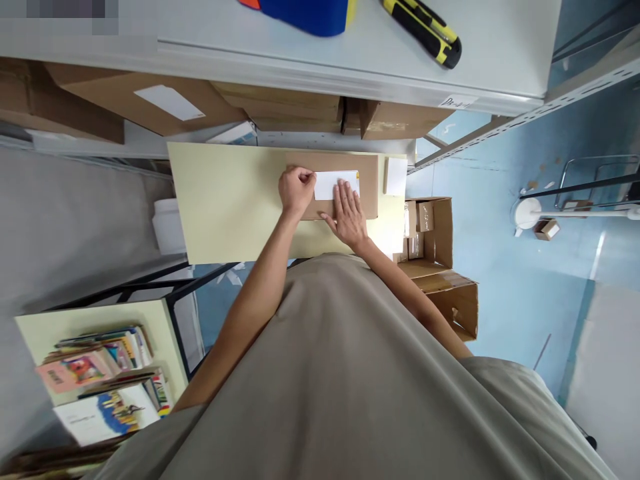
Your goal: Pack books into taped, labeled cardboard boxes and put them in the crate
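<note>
A brown cardboard box [369,203] lies flat on the pale yellow table [225,200] in front of me. On its top is a white label [325,185], its long side running left to right. My left hand [297,191] is closed in a pinch at the label's left end, thumb and forefinger together on the edge. With its fingers stretched out, my right hand [349,217] lies flat over the label's right part and the box. The fingers hide some of the label's lower right. A stack of white labels [395,176] sits on the table right of the box.
Above the table's far side runs a grey shelf [250,60] carrying a yellow and black utility knife [425,30] and a blue object [313,13]. Cartons [295,107] fill the level beneath. Open cartons [440,233] stand at right; books [100,360] are piled lower left.
</note>
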The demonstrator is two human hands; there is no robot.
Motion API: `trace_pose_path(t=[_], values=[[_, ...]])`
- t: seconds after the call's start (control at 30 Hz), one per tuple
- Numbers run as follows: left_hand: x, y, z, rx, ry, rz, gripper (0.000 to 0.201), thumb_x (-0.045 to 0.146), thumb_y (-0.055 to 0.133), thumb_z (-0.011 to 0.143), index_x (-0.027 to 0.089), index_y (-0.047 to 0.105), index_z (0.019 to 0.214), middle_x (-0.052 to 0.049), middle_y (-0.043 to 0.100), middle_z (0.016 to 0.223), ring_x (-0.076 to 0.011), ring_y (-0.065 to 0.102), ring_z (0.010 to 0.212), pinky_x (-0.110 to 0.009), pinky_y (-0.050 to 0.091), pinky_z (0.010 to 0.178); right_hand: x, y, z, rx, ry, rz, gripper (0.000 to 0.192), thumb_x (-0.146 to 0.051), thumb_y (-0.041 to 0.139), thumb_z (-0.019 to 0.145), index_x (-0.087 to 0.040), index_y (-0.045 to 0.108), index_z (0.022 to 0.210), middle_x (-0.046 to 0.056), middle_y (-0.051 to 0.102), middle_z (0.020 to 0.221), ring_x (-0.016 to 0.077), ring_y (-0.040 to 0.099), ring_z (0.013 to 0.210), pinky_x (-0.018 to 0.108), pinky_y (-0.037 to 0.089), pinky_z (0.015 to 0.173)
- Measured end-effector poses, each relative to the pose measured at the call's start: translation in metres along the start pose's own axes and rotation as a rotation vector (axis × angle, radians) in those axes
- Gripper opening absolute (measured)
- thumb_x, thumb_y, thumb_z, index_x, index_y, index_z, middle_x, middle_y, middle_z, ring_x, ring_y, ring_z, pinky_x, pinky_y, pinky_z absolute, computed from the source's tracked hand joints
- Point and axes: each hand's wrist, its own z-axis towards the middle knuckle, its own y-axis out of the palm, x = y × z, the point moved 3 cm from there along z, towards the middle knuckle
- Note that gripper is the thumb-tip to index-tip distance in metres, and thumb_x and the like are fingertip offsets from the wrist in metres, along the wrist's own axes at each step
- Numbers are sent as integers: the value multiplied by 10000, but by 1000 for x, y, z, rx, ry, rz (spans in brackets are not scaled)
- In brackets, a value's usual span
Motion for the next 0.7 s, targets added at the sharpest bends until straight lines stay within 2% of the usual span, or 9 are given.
trace_pose_path(t=[0.17,0.33,0.43,0.57,0.7], values=[[-2,1,0,-3,18,-15,106,240,726,943,261,735,839,-61,800,886,-257,751,923,-381,583,951,-22,10,-2,-83,-107,-49,889,-672,344,1190,-121,246,1881,124,186,1955,336,94,1841,574,77,1510],[-4,1,0,-24,-2,-33,109,235,722,946,262,723,840,-69,803,923,-256,750,938,-392,571,994,-25,12,-3,-85,-79,-52,786,-556,429,1193,-196,291,1879,90,192,1956,348,70,1842,635,68,1501],[-2,0,0,-15,-7,-29,115,235,729,941,268,716,832,-66,802,911,-258,746,925,-394,569,981,-25,12,-3,-93,-72,-35,746,-557,422,1198,-247,331,1870,68,174,1959,344,53,1843,656,85,1497],[-1,0,-1,-28,19,-26,121,237,729,949,271,715,834,-57,793,871,-265,753,937,-385,568,946,-27,12,-3,-102,-61,-33,760,-637,392,1201,-244,383,1851,86,153,1959,350,55,1841,642,106,1495],[0,-1,-2,-36,28,-26,118,239,721,958,267,725,843,-67,812,906,-267,753,949,-385,566,950,-27,12,-3,-52,-27,-25,848,-707,339,1197,-186,325,1865,125,195,1948,334,110,1839,614,111,1498]])
